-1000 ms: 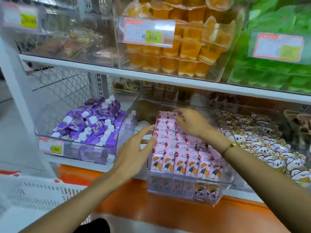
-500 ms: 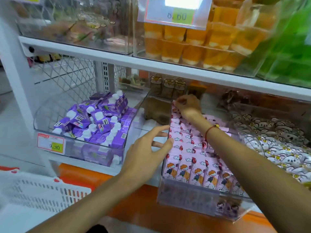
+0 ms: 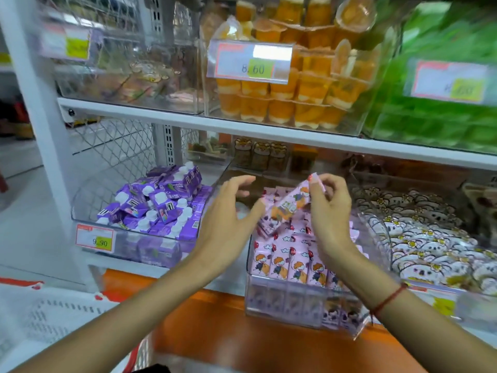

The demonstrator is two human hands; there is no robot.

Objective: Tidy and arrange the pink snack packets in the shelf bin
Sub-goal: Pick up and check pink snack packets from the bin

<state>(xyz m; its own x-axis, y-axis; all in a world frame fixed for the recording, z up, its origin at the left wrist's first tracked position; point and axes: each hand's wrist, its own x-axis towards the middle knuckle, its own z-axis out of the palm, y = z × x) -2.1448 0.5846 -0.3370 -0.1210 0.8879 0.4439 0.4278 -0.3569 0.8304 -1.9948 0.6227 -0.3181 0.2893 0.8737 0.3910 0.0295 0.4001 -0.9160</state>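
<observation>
A clear plastic bin (image 3: 282, 302) sticks out from the lower shelf, filled with rows of pink snack packets (image 3: 290, 262) printed with a cartoon child. My right hand (image 3: 326, 211) pinches one pink packet (image 3: 289, 207) by its top corner and holds it tilted above the rows. My left hand (image 3: 228, 219) hovers at the bin's left side, fingers spread, its thumb close to the lifted packet's lower end. Whether the thumb touches it I cannot tell.
A bin of purple drink cartons (image 3: 158, 205) sits to the left with a price tag (image 3: 95, 238). White cartoon packets (image 3: 422, 235) fill the bin on the right. Orange jelly cups (image 3: 293, 84) and green packs (image 3: 443, 114) stand on the shelf above. A white basket (image 3: 48, 316) lies lower left.
My right hand came back from the rear of the bin with one pink packet lifted out. My left hand rose from the bin's left wall towards the packet.
</observation>
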